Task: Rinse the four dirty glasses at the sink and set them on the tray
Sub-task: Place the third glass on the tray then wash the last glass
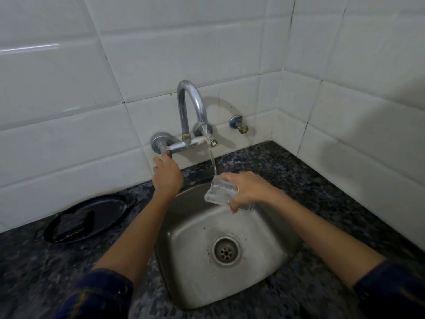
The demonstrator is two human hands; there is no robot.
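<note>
left hand (167, 174) gripping tap handle (166, 152) | right hand (247, 191) grasping one tilted glass (221, 191) under stream | glasses: 1 | sink (264, 256): 1

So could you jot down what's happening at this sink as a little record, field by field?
Left hand: on the chrome wall tap's handle
Right hand: gripping a clear drinking glass, tilted
Water: running from the spout into the glass
Stainless steel sink: basin holds no dishes, drain visible
Black round tray: on the dark speckled countertop, left of the sink, no glasses on it
Other glasses: none in view
</note>
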